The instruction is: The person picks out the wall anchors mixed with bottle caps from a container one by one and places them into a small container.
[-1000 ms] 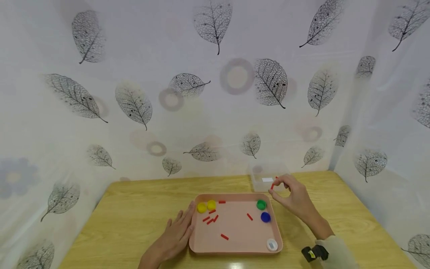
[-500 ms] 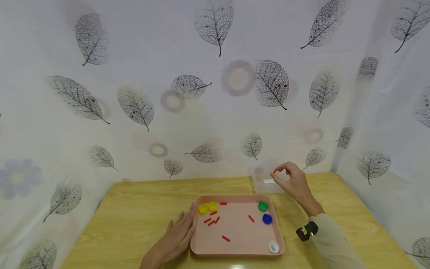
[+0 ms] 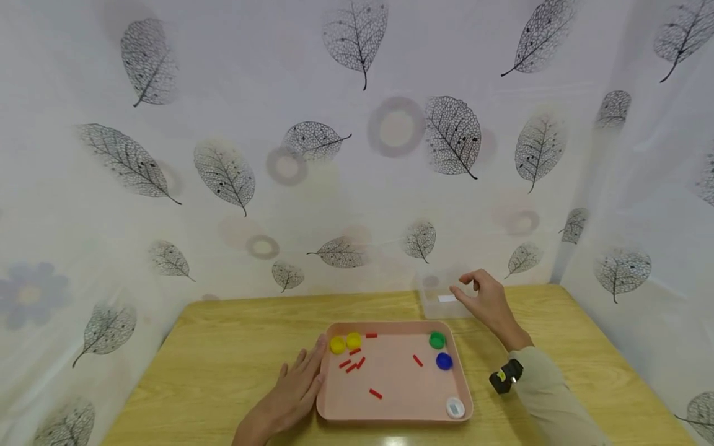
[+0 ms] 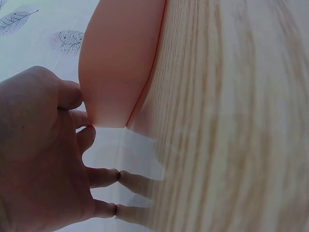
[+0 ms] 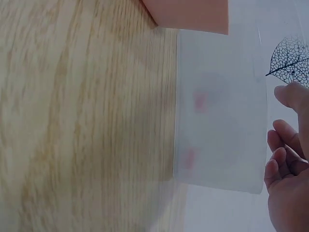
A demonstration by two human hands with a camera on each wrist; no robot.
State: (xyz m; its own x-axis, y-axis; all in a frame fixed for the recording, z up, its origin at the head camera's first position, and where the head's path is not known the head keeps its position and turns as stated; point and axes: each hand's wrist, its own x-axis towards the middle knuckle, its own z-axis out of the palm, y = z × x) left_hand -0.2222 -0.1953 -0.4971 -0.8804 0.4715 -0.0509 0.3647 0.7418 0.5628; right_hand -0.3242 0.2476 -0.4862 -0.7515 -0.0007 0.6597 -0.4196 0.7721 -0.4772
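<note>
My left hand (image 3: pixel 292 390) rests beside the left wall of a pink tray (image 3: pixel 390 412), its fingers touching the rim. In the left wrist view, the thumb and fingers meet the tray's side and fingertips touch the table. Over a translucent plastic box (image 3: pixel 432 308) at the back right hovers my right hand (image 3: pixel 491 310), thumb and forefinger apart with nothing between them. Through the box wall, the right wrist view shows blurred red patches (image 5: pixel 200 101). Several short red sticks (image 3: pixel 375 393) lie scattered in the tray, mostly toward the left.
Two yellow caps (image 3: pixel 337 345) sit in the tray's back left corner. Green (image 3: pixel 437 340) and blue (image 3: pixel 444 361) caps stand at its right side, and a white cap (image 3: pixel 455 407) lies front right. A leaf-patterned curtain (image 3: pixel 357 186) surrounds the wooden table (image 3: pixel 223 347).
My right hand has moved from the box's front right corner to over the box. The red stick it pinched is gone from its fingers. The left hand stays at the tray.
</note>
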